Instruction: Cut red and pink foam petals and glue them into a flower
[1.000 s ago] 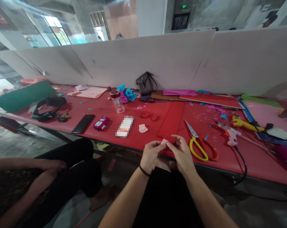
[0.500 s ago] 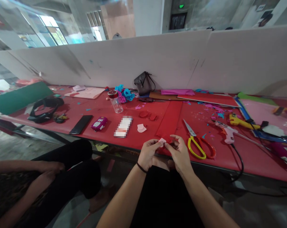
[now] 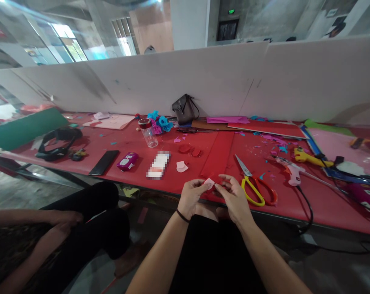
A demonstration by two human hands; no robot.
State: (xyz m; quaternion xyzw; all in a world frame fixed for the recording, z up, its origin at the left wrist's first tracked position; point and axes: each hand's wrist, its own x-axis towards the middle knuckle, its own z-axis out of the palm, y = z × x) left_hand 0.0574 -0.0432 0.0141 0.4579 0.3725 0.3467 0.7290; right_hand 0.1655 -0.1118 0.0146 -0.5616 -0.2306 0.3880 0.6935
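Item: pink paper piece, one, pinched by the fingers of your left hand near the front edge of the counter. Your right hand: thumb and forefinger close together at its right edge; grip cannot be told. Done, apparently: red curved cut-outs, shaped. Not yet joined, seemingly: loose pink cut-outs. Pose: hands forward, angled inward, nearly meeting.

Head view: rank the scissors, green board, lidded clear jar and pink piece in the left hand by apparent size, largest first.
1. Green board
2. Scissors
3. Lidded clear jar
4. Pink piece in the left hand, partly covered by the fingers
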